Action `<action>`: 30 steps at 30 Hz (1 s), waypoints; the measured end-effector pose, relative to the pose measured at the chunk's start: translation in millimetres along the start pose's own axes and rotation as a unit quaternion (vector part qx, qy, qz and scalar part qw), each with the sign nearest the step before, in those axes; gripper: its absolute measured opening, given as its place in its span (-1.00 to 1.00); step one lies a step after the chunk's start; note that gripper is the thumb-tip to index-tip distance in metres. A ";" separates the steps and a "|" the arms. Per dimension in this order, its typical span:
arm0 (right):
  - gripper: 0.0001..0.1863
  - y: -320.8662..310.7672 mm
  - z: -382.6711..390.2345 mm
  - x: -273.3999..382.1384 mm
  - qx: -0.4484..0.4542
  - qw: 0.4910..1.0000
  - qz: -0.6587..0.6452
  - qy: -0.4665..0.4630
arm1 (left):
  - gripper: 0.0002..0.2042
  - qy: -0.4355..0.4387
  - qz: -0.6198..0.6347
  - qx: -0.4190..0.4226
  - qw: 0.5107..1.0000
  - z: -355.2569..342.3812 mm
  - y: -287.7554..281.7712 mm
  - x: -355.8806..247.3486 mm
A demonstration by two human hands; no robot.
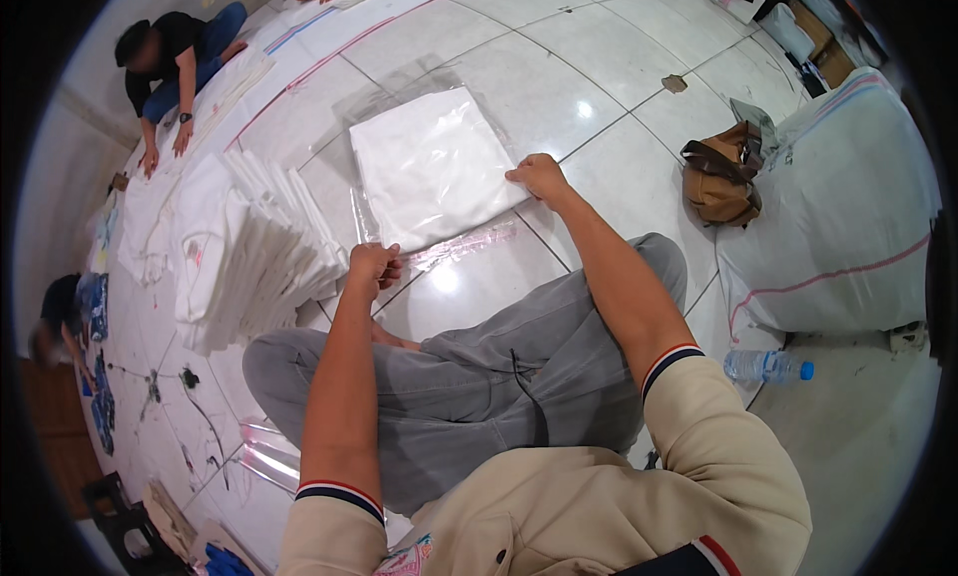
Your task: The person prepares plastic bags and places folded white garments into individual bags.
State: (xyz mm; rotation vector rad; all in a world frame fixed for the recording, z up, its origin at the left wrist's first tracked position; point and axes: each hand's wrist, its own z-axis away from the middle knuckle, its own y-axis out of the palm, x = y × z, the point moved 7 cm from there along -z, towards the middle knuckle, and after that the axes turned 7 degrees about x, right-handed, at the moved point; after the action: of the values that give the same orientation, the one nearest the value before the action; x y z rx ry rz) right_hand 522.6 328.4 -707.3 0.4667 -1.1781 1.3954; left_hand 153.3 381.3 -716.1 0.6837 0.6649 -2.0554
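Note:
A folded white garment [429,162] lies inside a clear plastic bag on the floor in front of my crossed legs, the bag's loose clear margins spreading round it. My left hand [375,265] pinches the near left corner of the bagged garment, fingers curled. On the other side, my right hand [537,182] grips its right edge near the corner, thumb on top. A tall stack of folded white garments [225,257] stands just left of the bag.
Co-workers [170,62] bend over white fabric at upper left; another [60,322] is at far left. Clear plastic sheets [264,446] lie by my left knee. To my right are a large white sack [828,217], a brown bag [723,182] and a water bottle [758,367].

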 end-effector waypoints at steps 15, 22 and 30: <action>-0.56 -6.1 -4.9 -2.0 -0.002 0.987 0.157 0.041 | -0.73 0.025 0.070 -0.053 0.996 -22.9 -5.3 -5.3; -0.66 2.3 1.5 9.0 0.007 0.998 -0.059 0.002 | -0.66 0.040 0.148 0.011 0.988 -17.5 7.0 -10.9; -0.52 21.4 23.3 0.2 0.117 0.982 -0.126 0.076 | -0.67 0.037 0.093 0.045 0.994 -2.3 22.1 -12.1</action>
State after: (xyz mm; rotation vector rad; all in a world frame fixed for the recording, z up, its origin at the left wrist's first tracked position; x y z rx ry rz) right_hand 494.9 313.2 -705.6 0.6401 -0.8048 1.3284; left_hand 178.4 378.5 -714.1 0.8444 0.5307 -1.9033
